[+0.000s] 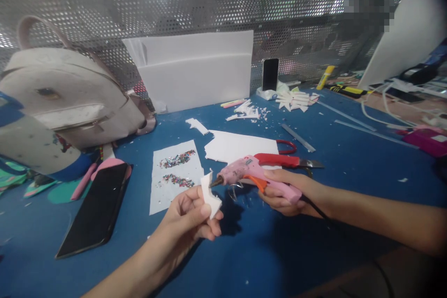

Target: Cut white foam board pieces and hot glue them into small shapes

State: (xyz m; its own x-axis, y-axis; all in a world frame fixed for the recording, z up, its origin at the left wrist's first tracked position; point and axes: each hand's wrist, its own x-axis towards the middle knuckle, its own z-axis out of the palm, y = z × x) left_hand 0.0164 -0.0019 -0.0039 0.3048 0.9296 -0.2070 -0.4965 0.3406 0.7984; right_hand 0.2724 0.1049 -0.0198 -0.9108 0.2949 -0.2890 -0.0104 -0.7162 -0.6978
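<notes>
My left hand (193, 212) pinches a small cut piece of white foam board (210, 198) between thumb and fingers. In my right hand (284, 191) is a pink hot glue gun (244, 170), my fingers wrapped round its handle near the orange trigger. Its nozzle points left and meets or nearly meets the edge of the foam piece. Behind the gun lies a larger white foam sheet (240, 146), along with red-handled scissors (288, 146) and a red cutter (293, 160). Left of it rests a paper (159, 167) bearing two strips of coloured glitter.
A black phone (96, 212) lies at the left, near a bottle (45, 149) and a pale backpack (80, 88). Foam scraps (246, 111), a glue stick (298, 137) and an upright phone (270, 74) are farther back. A white board (199, 74) leans on the perforated screen.
</notes>
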